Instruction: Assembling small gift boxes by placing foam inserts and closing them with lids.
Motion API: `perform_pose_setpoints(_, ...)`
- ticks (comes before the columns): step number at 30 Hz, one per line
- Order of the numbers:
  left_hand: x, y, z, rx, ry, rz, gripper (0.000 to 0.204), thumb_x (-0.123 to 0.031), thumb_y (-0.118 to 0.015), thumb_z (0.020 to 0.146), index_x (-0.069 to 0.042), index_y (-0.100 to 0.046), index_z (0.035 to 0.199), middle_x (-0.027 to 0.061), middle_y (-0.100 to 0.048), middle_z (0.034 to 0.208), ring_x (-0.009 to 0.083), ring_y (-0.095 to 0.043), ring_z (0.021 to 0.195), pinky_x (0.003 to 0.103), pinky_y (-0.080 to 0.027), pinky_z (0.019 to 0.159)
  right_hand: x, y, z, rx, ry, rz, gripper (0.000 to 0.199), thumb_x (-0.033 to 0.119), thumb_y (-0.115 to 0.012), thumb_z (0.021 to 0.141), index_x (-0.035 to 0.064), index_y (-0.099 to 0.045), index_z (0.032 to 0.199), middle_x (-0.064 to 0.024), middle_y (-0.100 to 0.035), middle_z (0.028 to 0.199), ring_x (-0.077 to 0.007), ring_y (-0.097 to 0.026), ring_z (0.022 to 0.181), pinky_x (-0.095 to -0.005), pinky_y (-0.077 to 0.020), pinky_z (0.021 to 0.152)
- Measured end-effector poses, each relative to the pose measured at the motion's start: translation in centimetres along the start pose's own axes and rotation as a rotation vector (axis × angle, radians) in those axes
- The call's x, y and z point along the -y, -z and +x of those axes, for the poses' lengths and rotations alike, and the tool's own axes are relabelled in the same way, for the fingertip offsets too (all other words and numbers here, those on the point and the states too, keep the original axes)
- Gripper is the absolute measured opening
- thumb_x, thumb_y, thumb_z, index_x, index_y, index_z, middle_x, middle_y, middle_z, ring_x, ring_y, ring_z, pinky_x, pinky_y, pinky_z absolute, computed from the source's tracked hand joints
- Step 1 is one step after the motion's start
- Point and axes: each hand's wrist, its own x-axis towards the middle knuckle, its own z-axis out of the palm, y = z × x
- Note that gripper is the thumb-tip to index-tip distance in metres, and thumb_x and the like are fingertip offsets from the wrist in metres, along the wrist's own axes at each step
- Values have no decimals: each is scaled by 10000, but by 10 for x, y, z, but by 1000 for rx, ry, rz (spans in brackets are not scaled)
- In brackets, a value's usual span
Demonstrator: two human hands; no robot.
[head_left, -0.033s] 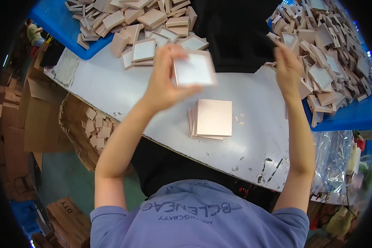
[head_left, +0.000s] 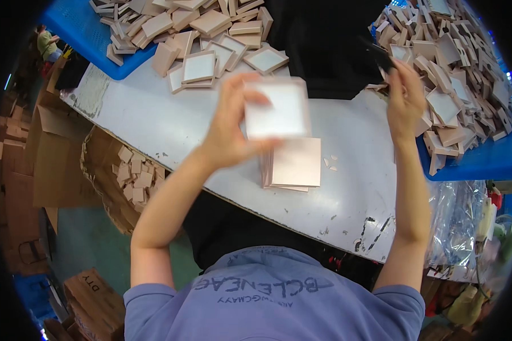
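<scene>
One square pink tray point(head_left: 279, 109) with a white inside sits in the head view, raised above the white worktop point(head_left: 170, 125) over a small stack of tray pieces point(head_left: 293, 165); the left hand point(head_left: 233, 128) closes its grip on the tray's left edge, thumb on the face. It looks light, thin and stiff, likely to dent at the corners, so the rim is the best hold. The right hand point(head_left: 405, 96) reaches into the heap of trays point(head_left: 461, 74) on the blue bin point(head_left: 472, 162), fingers curled on a dark object I cannot identify.
</scene>
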Motion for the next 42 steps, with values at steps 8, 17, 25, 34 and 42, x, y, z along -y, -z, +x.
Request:
perform_pose_setpoints(8, -22, -44, -56, 86, -24, 123, 721, -155, -764, 646, -13, -393, 1248, 178, -483, 1171, 382, -410, 1183, 455, -326, 976, 62, -8, -95, 269, 676, -103, 182, 88, -629, 617, 84, -677, 792, 16, -538, 729, -160, -510, 716, -299, -384, 703)
perform_pose_setpoints(17, -35, -33, -57, 247, -1, 167, 999, -345, -789, 619, 52, -245, 1356, 216, -361, 1305, 410, -322, 1265, 496, -242, 1007, 66, -18, -101, 401, 574, -36, 207, 61, -711, 594, 78, -666, 795, -8, -556, 748, -199, -510, 735, -328, -388, 705)
perform_pose_setpoints(25, -45, -32, -47, 170, -26, 208, 1146, -428, -806, 590, 40, -143, 1399, 211, -388, 1289, 351, -384, 1201, 470, -250, 975, 69, 2, -87, 34, 520, 21, 248, 3, -677, 548, 66, -681, 788, -12, -520, 711, -200, -480, 676, -311, -390, 621)
perform_pose_setpoints(34, -31, -49, -48, 151, 117, 107, 1190, -370, -823, 604, 32, -61, 1425, 202, -424, 1237, 338, -432, 1129, 430, -272, 974, 65, 2, -83, 666, 648, 19, 278, 56, -642, 541, 60, -658, 819, -21, -535, 743, -185, -503, 639, -308, -400, 567)
perform_pose_setpoints(42, -31, -45, -55, 106, 37, 172, 1094, -506, -766, 631, -5, -177, 1406, 183, -411, 1267, 327, -385, 1184, 442, -227, 978, 59, 8, -90, 586, 419, 266, 222, 57, -686, 674, 52, -663, 895, -49, -628, 877, -229, -590, 812, -323, -456, 670)
